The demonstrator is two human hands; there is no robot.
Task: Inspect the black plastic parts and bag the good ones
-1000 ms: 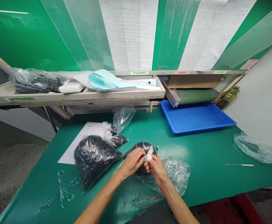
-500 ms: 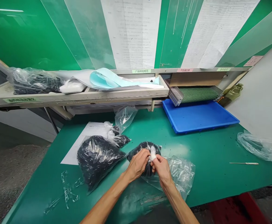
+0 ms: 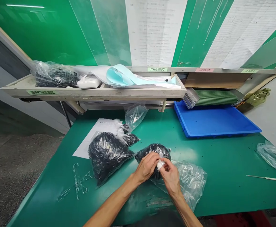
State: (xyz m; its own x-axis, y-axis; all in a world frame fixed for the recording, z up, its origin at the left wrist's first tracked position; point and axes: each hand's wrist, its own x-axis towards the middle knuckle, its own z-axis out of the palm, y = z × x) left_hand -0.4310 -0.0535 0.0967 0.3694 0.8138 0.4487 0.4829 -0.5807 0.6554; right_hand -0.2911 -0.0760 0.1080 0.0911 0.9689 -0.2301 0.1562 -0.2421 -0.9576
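A small clear bag full of black rings (image 3: 153,150) lies on the green table (image 3: 223,164) in front of me. My left hand (image 3: 147,166) and my right hand (image 3: 169,175) meet at its twisted white neck (image 3: 160,164), both with fingers pinched closed on it. A larger bag of black rings (image 3: 107,153) lies just left of my left hand. An empty clear bag (image 3: 191,181) lies crumpled under and to the right of my right hand.
A blue tray (image 3: 217,121) sits at the back right below a ribbed green chute (image 3: 215,97). A shelf (image 3: 92,92) holds another bag of black parts, papers and a white box. A thin stick (image 3: 263,178) and a clear bag (image 3: 273,156) lie far right; a paper sheet (image 3: 97,134) is at the left.
The view has shifted left, so everything sits further right in the picture. Both hands stay pinched at the bag's neck, with the fingers working slightly lower on it.
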